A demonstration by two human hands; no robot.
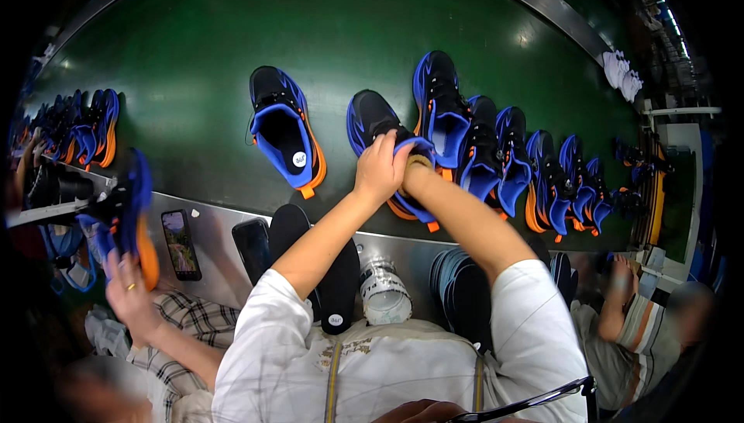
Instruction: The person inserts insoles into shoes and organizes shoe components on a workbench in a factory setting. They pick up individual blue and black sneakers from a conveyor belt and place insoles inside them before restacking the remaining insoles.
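Head view: on the green bench [349,27], a black-and-blue shoe [375,116] is gripped near its collar by the left hand [378,165]; the right hand [417,179] is sunk into its opening, fingers hidden. Inside work seems underway; steady support appears needed next.

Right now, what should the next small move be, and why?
I'd probably press down inside the held shoe with the right hand, the left hand steadying it: the right reaches into it, fingers hidden, while the left holds it near the tongue. The lone shoe to its left shows a labelled insole inside.
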